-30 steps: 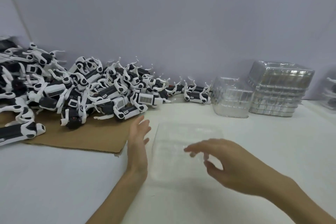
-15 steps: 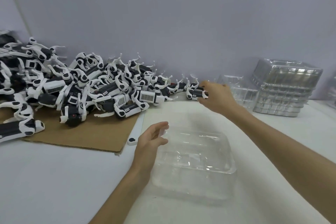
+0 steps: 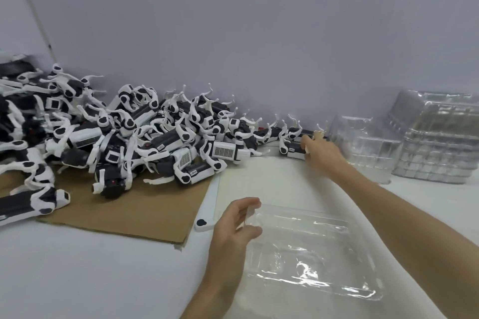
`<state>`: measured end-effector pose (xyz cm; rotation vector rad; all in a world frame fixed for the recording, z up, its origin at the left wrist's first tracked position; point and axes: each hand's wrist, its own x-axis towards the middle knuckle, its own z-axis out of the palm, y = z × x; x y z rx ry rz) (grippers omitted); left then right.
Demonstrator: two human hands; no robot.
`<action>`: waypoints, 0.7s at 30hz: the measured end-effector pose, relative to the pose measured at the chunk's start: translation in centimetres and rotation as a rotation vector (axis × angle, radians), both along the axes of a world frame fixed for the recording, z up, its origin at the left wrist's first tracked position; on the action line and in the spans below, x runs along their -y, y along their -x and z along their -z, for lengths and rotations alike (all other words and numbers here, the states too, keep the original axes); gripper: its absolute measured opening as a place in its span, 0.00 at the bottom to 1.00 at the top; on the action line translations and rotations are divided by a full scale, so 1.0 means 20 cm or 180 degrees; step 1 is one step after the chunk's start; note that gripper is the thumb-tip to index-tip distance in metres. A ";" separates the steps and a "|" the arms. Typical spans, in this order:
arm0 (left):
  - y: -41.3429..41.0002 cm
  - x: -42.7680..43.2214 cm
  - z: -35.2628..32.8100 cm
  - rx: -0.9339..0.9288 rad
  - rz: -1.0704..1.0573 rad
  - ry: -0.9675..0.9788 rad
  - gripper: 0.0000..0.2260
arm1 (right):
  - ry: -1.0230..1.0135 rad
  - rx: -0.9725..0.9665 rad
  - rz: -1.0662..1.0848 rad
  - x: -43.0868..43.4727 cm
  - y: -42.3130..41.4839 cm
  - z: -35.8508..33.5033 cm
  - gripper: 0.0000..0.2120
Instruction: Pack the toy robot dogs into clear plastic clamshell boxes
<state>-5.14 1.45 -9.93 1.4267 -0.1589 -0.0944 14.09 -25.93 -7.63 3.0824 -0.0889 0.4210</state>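
Clear plastic clamshell box (image 3: 311,254): lies on the white bench (image 3: 77,280), near side; left grip (image 3: 233,225) pinches its left rim. Black-and-white toy robot dog (image 3: 291,149): right end of heaped toy dogs (image 3: 129,137) by the wall; right grip (image 3: 321,153) closed round it. Grid-printed stickers on several dogs; label text unreadable. Brown cardboard sheet (image 3: 134,204) under heap. Stacked clear clamshells (image 3: 435,142) far right.

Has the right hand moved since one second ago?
Yes: the right hand went from above the clamshell box to the toy robot dog by the wall.
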 end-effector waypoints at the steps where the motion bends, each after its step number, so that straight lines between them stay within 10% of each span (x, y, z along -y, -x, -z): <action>1: 0.00 0.00 0.00 0.0010 -0.0008 0.0001 0.21 | -0.0241 0.0101 -0.0078 -0.01 0.04 -0.01 0.15; 10: 0.03 0.00 -0.05 0.0029 0.0030 -0.0110 0.18 | -0.3452 0.1894 -0.0599 -0.15 0.74 -0.15 0.06; 14: 0.03 0.01 -0.05 0.0041 0.0078 -0.0167 0.16 | -0.5120 0.1419 -0.0778 -0.12 1.02 -0.19 0.12; 18: 0.03 0.01 -0.04 0.0302 0.0046 -0.0400 0.09 | -0.5314 0.1247 -0.0844 -0.13 1.12 -0.19 0.18; 21: 0.05 -0.02 -0.07 0.1605 -0.0789 -0.1224 0.13 | -0.4580 0.1754 -0.1031 -0.22 1.14 -0.19 0.15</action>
